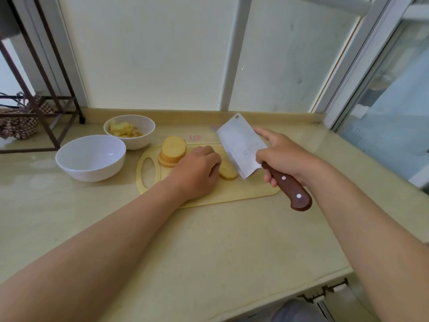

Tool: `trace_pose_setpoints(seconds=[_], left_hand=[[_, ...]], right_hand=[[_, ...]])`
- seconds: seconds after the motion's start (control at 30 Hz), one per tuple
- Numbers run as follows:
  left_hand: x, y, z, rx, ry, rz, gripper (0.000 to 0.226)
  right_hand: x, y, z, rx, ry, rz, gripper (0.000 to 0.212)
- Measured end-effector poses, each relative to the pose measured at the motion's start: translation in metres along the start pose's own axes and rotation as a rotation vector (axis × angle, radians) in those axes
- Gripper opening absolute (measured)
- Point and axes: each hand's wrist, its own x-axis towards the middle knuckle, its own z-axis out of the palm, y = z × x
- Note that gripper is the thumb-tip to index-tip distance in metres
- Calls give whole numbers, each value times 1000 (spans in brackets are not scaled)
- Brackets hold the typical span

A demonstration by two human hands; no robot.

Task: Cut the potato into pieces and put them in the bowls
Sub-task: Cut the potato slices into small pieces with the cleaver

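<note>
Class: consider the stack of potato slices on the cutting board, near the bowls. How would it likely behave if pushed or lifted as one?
The stack of potato slices leans with its slices fanned, so a push would probably spread or topple it. Loose, freshly cut slices would likely slide apart if lifted together. Each looks thick, so probably stiff.

Left hand (pixel 197 169) curls palm-down, holding a potato (pixel 228 172); right hand (pixel 282 154) beside it grips a raised cleaver (pixel 241 147), forefinger outstretched.

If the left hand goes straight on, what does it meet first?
Likely the steel cleaver with brown handle in the right hand, just beyond the pale potato piece the left hand holds.
</note>
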Motion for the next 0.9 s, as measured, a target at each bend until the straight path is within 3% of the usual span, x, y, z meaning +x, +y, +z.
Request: trace_pose_setpoints(seconds=[0.23,0.57,0.73,0.9], left_hand=[[3,5,-2,-8,-23,-139,4],[5,0,0,1,-148,-221,37],[12,2,-8,-32,-364,-198,64],[22,10,-11,1,-416,-209,58]], right_hand=[[23,40,1,306,13,35,78],[44,67,1,516,-6,-14,75],[47,71,-3,596,9,-9,74],[47,69,-4,540,-29,-6,76]])
